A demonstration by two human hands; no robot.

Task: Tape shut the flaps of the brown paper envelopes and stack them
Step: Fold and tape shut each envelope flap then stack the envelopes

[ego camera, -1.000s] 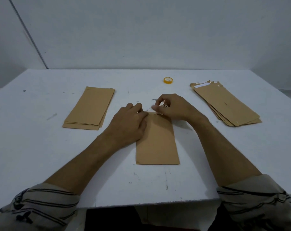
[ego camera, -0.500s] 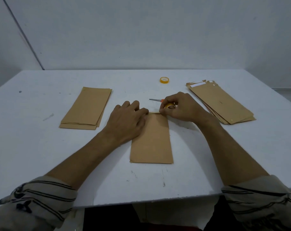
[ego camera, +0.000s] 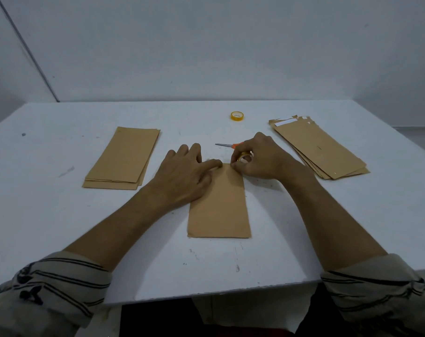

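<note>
One brown envelope [ego camera: 220, 207] lies lengthwise in the middle of the white table [ego camera: 60, 215]. My left hand [ego camera: 186, 176] rests flat on its upper left part, with the forefinger pressing along the far edge. My right hand [ego camera: 260, 158] grips a small yellow tape roll [ego camera: 245, 157] at the envelope's far right corner. A neat stack of brown envelopes [ego camera: 124, 158] lies to the left. To the right lies a looser stack of envelopes [ego camera: 320, 148] with flaps and white strips showing at its far end.
Scissors [ego camera: 227, 145] with an orange handle lie just beyond my right hand, blades pointing left. A second yellow tape roll [ego camera: 237, 116] sits further back. The table's near edge runs close to my sleeves. Grey walls stand behind.
My right hand with the tape roll has shifted a little rightward along the envelope's far edge. My left forefinger now stretches along that edge. The camera has tilted slightly.
</note>
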